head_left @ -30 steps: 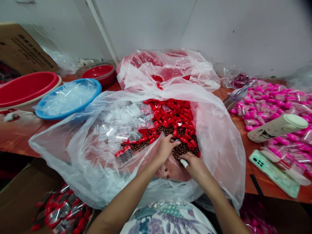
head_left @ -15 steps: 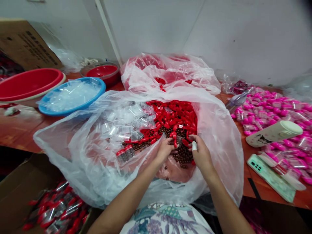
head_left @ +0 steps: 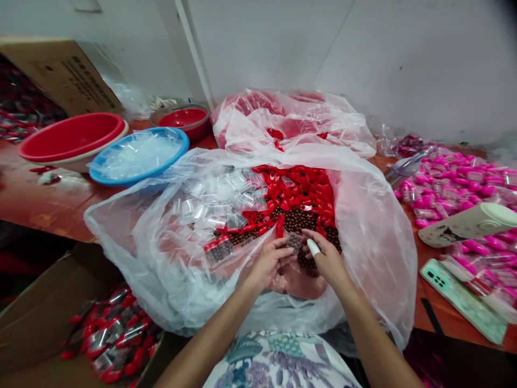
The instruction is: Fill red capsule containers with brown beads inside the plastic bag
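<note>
My left hand point(head_left: 269, 261) is closed around a small clear plastic container point(head_left: 294, 243) with brown beads inside. An upright red plastic cap point(head_left: 280, 225) stands at the fingertips of that same hand. My right hand point(head_left: 328, 261), with a white wrap on one finger, has its fingertips at the container's right edge. Loose brown beads point(head_left: 305, 220) lie under and behind the hands in a large translucent plastic bag point(head_left: 374, 226). Behind them is a heap of red caps point(head_left: 301, 186). Empty clear containers point(head_left: 216, 196) are piled to the left, near two filled red-capped ones point(head_left: 218, 249).
At left stand a blue basin point(head_left: 139, 178) of clear pieces, a red basin point(head_left: 72, 134) and a cardboard box point(head_left: 64, 75). A lower carton point(head_left: 40, 312) holds red-capped containers. Pink-capped containers point(head_left: 460, 178), a bottle point(head_left: 468, 223) and a phone point(head_left: 462, 299) lie at right.
The head view has turned slightly left. My right hand has moved from the beads and caps towards the container in my left hand, which is turned more palm-up.
</note>
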### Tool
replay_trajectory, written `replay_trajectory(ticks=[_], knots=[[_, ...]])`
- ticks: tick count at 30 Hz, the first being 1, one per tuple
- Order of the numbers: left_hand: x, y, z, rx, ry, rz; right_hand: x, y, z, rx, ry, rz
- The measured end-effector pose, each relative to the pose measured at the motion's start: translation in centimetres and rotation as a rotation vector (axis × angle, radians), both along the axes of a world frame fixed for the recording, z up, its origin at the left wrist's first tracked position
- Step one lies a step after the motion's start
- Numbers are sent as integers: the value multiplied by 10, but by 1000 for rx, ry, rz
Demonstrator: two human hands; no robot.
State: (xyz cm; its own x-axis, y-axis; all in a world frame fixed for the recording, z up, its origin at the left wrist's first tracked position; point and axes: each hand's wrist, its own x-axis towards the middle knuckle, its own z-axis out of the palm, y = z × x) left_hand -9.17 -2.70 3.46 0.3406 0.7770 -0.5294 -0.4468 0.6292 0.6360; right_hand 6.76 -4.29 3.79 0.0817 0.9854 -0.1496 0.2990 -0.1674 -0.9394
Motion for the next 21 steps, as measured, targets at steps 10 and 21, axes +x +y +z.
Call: replay_trajectory(ticks=[10,21], knots=[[-15,-3,10,63,62,-45,-1,-2,2,58,-80,-34],[-39,-12,3,132,80,185,-46,59,-3,106,-507,96]])
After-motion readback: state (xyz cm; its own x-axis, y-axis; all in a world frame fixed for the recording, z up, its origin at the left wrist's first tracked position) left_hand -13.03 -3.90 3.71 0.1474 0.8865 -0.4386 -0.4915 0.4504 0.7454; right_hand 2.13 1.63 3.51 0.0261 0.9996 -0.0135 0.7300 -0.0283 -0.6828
